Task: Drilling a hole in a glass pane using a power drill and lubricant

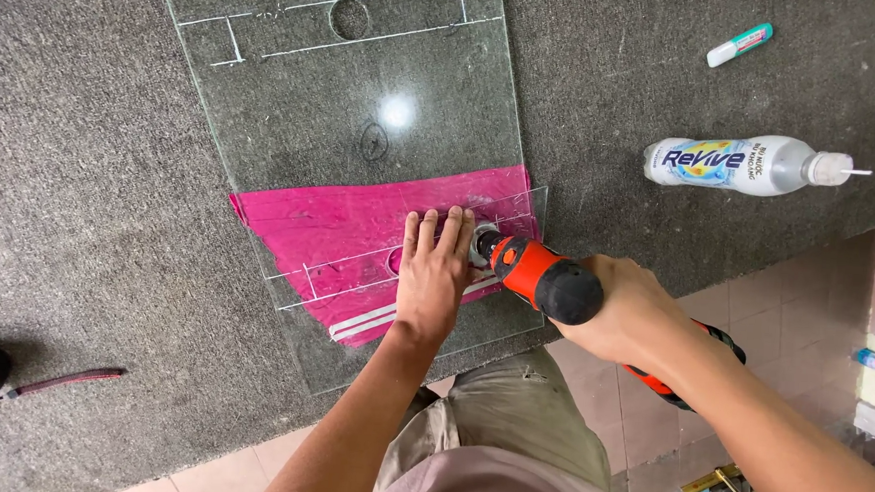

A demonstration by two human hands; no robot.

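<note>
My left hand (434,275) lies flat, fingers together, on a small clear glass pane (518,205) that sits over a pink plastic sheet (330,227). My right hand (627,308) grips an orange and black power drill (544,275). Its tip meets the glass right beside my left fingertips. A larger glass sheet (295,122) with scribed lines and a round hole (350,19) lies further out on the grey carpeted table (86,181).
A white plastic bottle (746,164) lies on its side at the right. A small white and green tube (739,45) rests beyond it. A black object with a red strap (19,380) sits at the left edge. Tiled floor (778,330) shows below the table's edge.
</note>
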